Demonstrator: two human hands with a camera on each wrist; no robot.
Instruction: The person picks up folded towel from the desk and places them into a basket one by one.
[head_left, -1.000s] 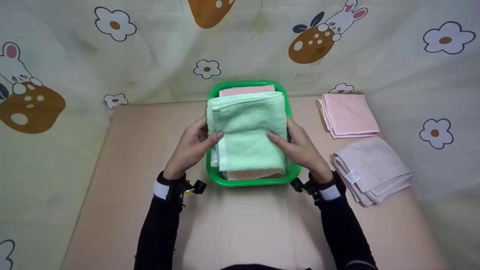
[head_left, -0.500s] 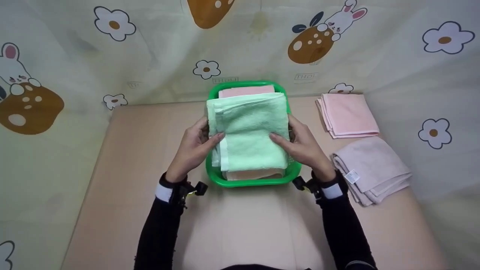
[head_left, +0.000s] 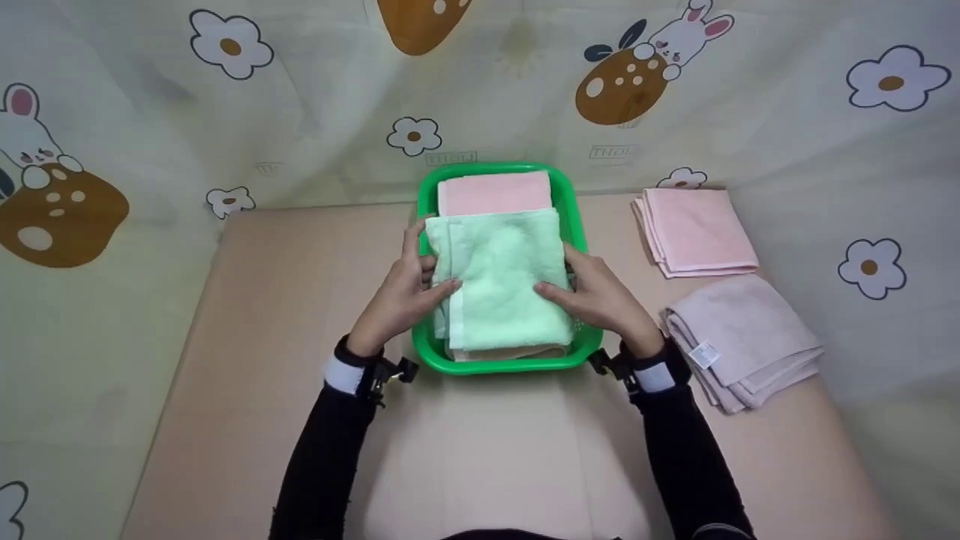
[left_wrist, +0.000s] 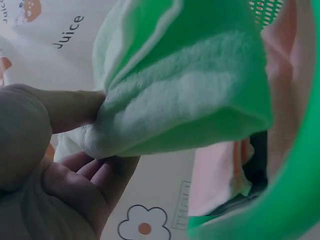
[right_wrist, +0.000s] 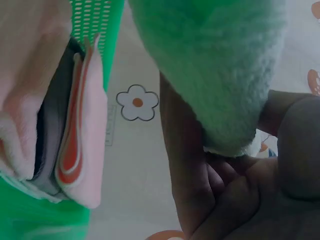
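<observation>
The left hand (head_left: 397,302) and right hand (head_left: 607,298) pinch opposite side edges of the folded mint towel (head_left: 510,289), held above the green basket (head_left: 517,367). Level, evenly matched pressure should best preserve its folds over the basket.

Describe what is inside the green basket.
A pink cloth, a dark grey cloth and a peach cloth show. From overhead, the held green cloth hides the middle; anything beneath them is covered.

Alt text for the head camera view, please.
A left hand and right hand hold a folded mint towel over a green basket with a pink towel inside. To the right lie a folded pink cloth and a folded greyish cloth.
</observation>
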